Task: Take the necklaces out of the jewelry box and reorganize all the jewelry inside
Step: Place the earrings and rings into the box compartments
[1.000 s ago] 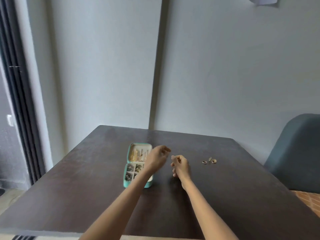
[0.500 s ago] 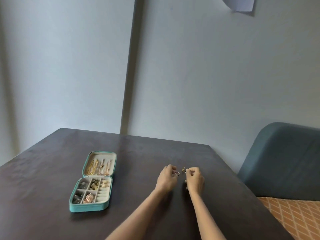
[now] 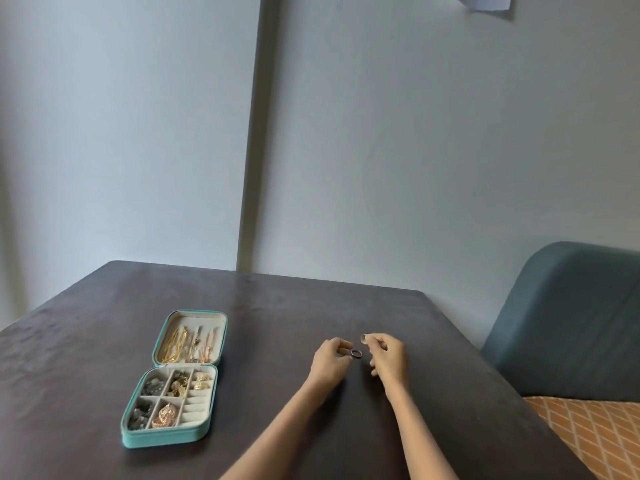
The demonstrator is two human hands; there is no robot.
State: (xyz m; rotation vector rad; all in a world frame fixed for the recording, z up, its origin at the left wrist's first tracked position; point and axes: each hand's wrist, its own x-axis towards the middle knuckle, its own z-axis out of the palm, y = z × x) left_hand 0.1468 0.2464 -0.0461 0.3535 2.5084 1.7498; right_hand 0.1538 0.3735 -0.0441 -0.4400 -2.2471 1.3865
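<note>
Holding one small ring each, the left hand (image 3: 329, 362) pinches a dark round ring (image 3: 356, 353) and the right hand (image 3: 388, 355) pinches a pale little ring (image 3: 363, 338). Far left of both grips lies the open teal jewelry box (image 3: 173, 438), where the rings likely go next.

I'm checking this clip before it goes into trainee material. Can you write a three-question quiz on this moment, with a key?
1. True or false: the jewelry box lies shut on the table.
2. What does the left hand pinch?
A. a dark ring
B. a gold chain
C. a bead
3. Where do the necklaces lie: in the lid or in the divided tray?

Key
1. False: it lies open, lid flat.
2. A. The right hand pinches a second small ring.
3. In the lid.
</note>
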